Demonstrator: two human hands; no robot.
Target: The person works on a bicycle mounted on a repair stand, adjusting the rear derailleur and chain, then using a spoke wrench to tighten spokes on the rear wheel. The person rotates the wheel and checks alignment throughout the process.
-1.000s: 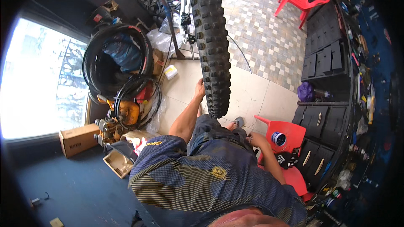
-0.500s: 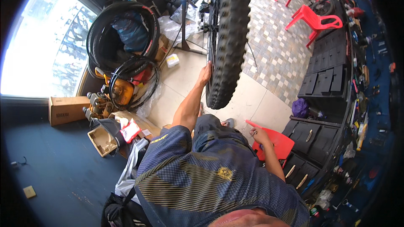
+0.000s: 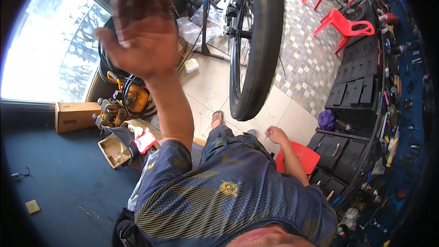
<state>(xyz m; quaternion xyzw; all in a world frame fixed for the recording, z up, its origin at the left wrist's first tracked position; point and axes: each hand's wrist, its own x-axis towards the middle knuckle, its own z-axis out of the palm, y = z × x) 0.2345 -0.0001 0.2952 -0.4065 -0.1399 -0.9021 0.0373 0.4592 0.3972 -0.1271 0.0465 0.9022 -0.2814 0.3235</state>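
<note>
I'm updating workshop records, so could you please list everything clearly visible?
Bicycle wheel: one, black, upper centre
Plastic chairs: at least three, red, right
Tyres: count unclear, black, upper left
Cardboard box: one, brown, left
Machinery: count unclear, yellow, beside box
Tray: one, beige, lower left
Container: one, white and yellow, floor
Drawers: many, black, right
Bundle: one, purple, right
Tools: many, mixed colours, far right
Window: one, white, left
Shirt: one, dark blue, bottom centre
Left hand: one, bare, raised, upper left
Right hand: one, bare, right of centre
</note>
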